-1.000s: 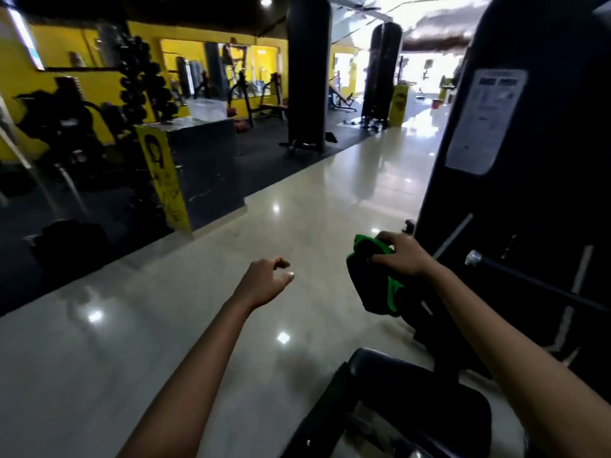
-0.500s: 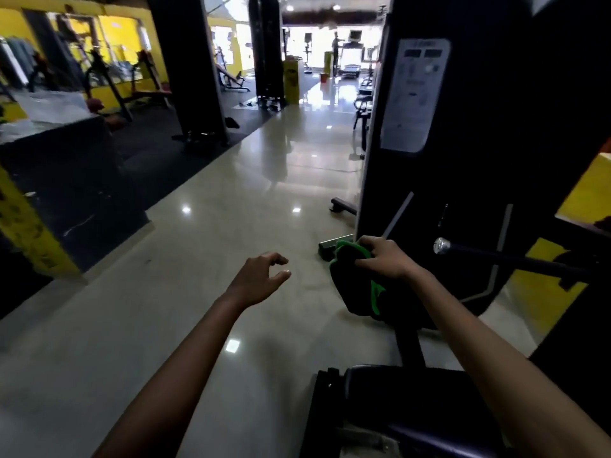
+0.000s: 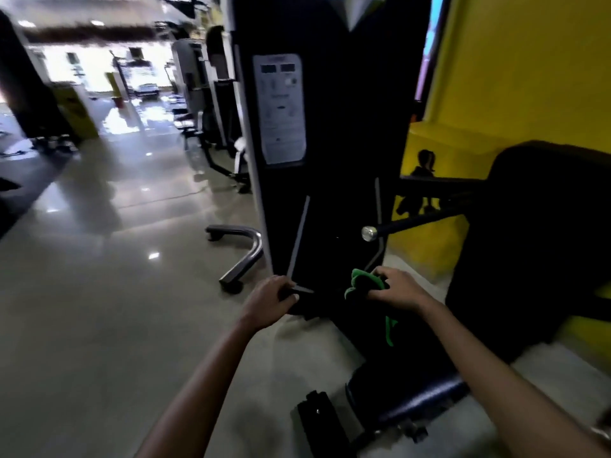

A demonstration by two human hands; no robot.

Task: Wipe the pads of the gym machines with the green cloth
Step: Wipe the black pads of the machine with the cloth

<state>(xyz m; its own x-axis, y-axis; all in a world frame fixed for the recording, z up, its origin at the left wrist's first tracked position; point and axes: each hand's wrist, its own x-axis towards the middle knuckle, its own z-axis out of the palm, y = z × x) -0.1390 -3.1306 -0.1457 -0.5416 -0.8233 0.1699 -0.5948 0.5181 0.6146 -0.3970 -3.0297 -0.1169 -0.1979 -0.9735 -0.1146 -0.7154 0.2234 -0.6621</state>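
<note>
Both arms out; left hand (image 3: 269, 297) grips pad (image 3: 317, 300), right hand (image 3: 398, 289) clutches green cloth (image 3: 362, 282).

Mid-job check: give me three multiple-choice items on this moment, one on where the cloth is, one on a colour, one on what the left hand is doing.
1. Where is the green cloth?
A. On the floor
B. Under the right hand, on the dark roller pad
C. Draped over the seat pad

2. What colour is the wall behind the machine?
A. Yellow
B. White
C. Red

3. What is the left hand doing?
A. Hanging open in the air
B. Holding a spray bottle
C. Gripping the left end of the roller pad

Answers:
1 B: the right hand presses the cloth on the pad, with one end hanging below.
2 A: the surface at the right of the weight-stack tower is bright yellow.
3 C: its fingers curl around the pad's end.
</note>
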